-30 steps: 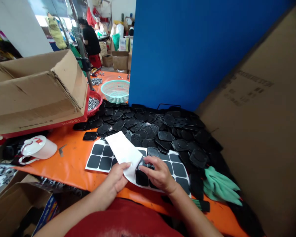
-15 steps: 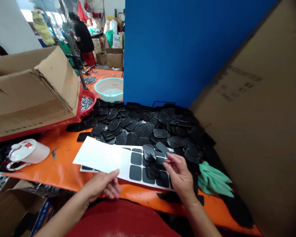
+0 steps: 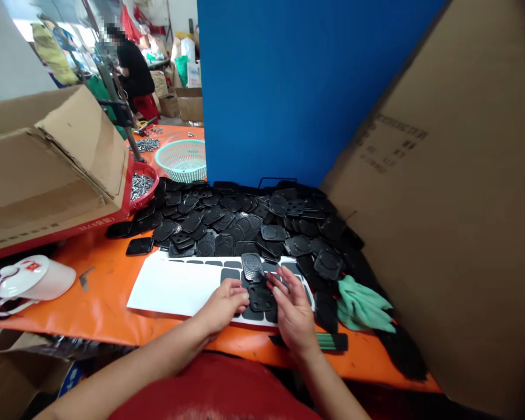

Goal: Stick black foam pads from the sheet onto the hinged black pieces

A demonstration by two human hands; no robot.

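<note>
A sheet of black rounded-square stickers (image 3: 231,274) lies on the orange table, its left part covered by white paper (image 3: 175,286). On it rests a black plastic plate with holes (image 3: 260,298), joined to a ridged oval pad (image 3: 252,267). My left hand (image 3: 225,303) is beside the plate's left edge, fingers loosely curled and nothing visible in them; I cannot tell if the fingertips touch the plate. To the right of the plate, my right hand (image 3: 296,312) pinches a thin black sticker (image 3: 279,282), tilted nearly edge-on.
Many black plastic pieces (image 3: 227,219) are heaped behind the sheet. A green cloth (image 3: 363,306) lies to the right, beside a large cardboard sheet (image 3: 441,221). At left are a white lidded mug (image 3: 37,279), a carton (image 3: 48,169) and baskets (image 3: 184,160). A person (image 3: 133,67) sits far behind.
My left hand has moved right, from the white paper to the plate. The white paper now lies flatter. My right hand has turned the sticker nearly edge-on near the plate. The view has shifted slightly right.
</note>
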